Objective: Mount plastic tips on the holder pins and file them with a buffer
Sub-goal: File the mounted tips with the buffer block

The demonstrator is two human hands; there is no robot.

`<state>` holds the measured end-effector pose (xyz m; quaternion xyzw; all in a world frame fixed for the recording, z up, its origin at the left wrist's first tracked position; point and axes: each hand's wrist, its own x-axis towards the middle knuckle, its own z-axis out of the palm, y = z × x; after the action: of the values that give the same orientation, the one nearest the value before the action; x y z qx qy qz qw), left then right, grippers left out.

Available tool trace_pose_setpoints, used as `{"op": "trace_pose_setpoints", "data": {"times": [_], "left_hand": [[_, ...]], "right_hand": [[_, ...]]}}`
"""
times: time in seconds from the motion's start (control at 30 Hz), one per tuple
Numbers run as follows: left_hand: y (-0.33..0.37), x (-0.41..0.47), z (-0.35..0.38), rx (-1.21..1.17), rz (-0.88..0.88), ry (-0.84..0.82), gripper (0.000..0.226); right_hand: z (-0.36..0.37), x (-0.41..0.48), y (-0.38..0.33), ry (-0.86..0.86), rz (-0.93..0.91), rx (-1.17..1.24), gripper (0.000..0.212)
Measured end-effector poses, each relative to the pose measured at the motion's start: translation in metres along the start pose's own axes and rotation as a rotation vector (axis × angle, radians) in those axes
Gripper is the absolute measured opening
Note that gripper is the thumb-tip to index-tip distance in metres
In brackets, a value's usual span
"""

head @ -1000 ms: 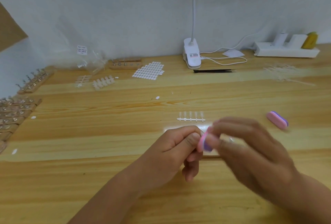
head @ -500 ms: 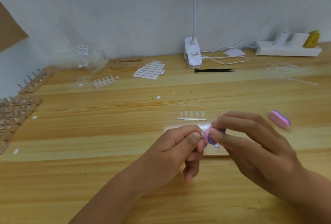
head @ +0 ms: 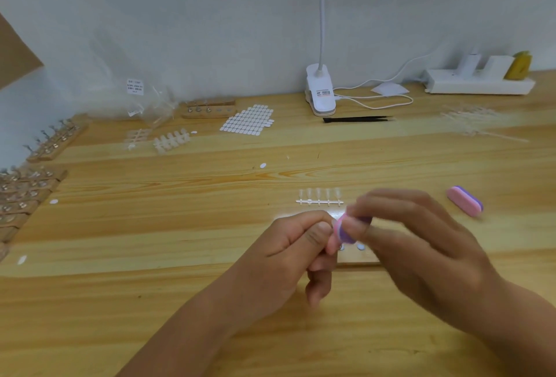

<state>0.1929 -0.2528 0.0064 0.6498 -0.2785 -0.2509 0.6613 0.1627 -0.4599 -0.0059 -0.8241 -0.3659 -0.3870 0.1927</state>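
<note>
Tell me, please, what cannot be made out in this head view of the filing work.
All in the head view.
What the left hand pinches: hidden by its own fingers and the held buffer.
The right hand: motion-blurred, so its fingertip placement is unclear.
The holder beneath the hands: mostly covered, pins unseen.
The bag label: print too small.
The wooden holder rows: cut off by the left edge.

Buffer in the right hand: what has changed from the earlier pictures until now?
The right hand slid the buffer slightly up and right, then back to the left hand; its grip on it held. Nothing was taken or let go. The left hand's pinch, the spare buffer and the strip of tips stayed put.
</note>
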Motion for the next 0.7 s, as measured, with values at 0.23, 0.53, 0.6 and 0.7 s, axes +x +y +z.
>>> {"op": "trace_pose_setpoints", "data": {"times": [0.23,0.53,0.6,0.7], "left_hand": [[-0.001,0.000,0.001,0.016,-0.011,0.004,0.033],[-0.001,-0.001,0.002,0.014,0.005,-0.012,0.030],[0.000,-0.001,0.001,0.006,0.005,-0.021,0.029],[-0.001,0.000,0.002,-0.010,-0.006,-0.035,0.030]], "right_hand": [[0.006,-0.002,-0.009,0.003,-0.053,0.027,0.023],[0.004,-0.004,-0.008,0.010,-0.049,0.025,0.027],[0.000,-0.003,0.003,0.024,0.011,-0.018,0.042],[0.003,-0.006,0.006,0.037,0.046,-0.032,0.046]]}}
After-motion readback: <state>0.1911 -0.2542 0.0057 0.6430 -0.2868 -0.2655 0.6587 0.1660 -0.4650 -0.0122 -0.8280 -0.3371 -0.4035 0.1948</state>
